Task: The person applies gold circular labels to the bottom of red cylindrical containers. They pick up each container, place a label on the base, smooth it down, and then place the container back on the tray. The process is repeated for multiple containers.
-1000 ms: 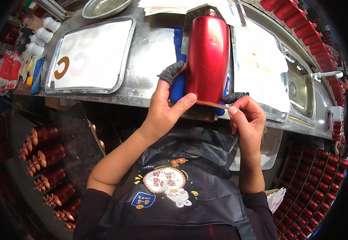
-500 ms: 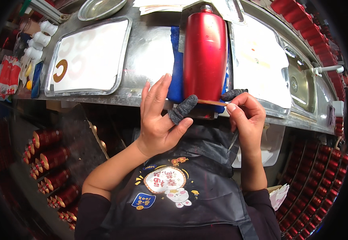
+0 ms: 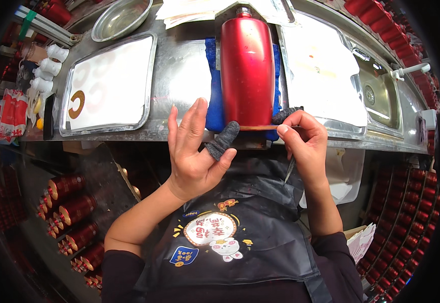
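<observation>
Apparently at the step of seating a thin band (image 3: 258, 128) along the base of the red bottle (image 3: 248, 76) at twelve o'clock, the right hand (image 3: 307, 139) pinches the band's three-o'clock end while the left hand (image 3: 192, 164) spreads at nine, likely needing even pressure next.

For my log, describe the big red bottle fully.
The red bottle looks glossy, metallic, with rounded shoulders and a silvery neck. It lies on its side over a blue cloth, neck at the far end. A thin brownish strip edges its base; a covered fingertip of the left hand sits at one end, the right hand pinches the other.
</observation>
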Available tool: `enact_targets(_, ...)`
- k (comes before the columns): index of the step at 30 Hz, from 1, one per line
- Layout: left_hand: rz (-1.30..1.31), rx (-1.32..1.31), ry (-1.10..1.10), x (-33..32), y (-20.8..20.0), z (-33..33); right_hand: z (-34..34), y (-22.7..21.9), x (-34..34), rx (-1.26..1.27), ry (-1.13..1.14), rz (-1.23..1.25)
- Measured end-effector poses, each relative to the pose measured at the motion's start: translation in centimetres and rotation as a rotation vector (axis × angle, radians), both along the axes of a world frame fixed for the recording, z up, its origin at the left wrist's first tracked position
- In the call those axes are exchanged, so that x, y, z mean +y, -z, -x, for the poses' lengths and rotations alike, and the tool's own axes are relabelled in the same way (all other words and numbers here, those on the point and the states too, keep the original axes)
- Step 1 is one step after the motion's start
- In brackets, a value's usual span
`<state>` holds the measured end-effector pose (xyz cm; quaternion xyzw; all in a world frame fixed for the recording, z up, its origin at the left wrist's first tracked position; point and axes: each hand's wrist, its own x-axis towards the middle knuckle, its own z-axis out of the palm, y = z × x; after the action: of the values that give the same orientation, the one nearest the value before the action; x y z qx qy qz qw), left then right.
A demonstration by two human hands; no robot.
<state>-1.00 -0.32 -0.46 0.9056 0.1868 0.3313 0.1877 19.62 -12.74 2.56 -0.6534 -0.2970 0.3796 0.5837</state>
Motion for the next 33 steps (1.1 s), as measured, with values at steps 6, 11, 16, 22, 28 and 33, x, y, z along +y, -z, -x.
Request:
enact_targets(6, -0.148, 0.066, 0.08, 1.0, -2.0, -0.6, -0.2, 0.4, -0.2, -0.065, 0.021, 0.064)
enact_targets(11, -0.173, 0.011, 0.109, 1.4, -2.7, -1.9, -0.4, 0.6, 0.0, -0.054, -0.004, 0.044)
enact_targets(16, -0.267, -0.046, 0.152, 1.2, -2.5, -4.5, -0.7, 0.8, -0.2, -0.088, -0.001, 0.093)
enact_targets(22, -0.007, -0.068, 0.111, 2.1, -1.1, -5.2, -0.7, 0.6, 0.0, -0.169, -0.044, 0.075)
enact_targets(28, 0.164, -0.144, 0.085, 1.6, 0.8, -2.3, -0.3, -1.5, 0.0, -0.105, -0.071, 0.024)
enact_targets(33, 0.165, -0.067, 0.084, 0.7, 1.9, 0.0, -0.3, -2.9, -0.3, -0.28, -0.102, 0.004)
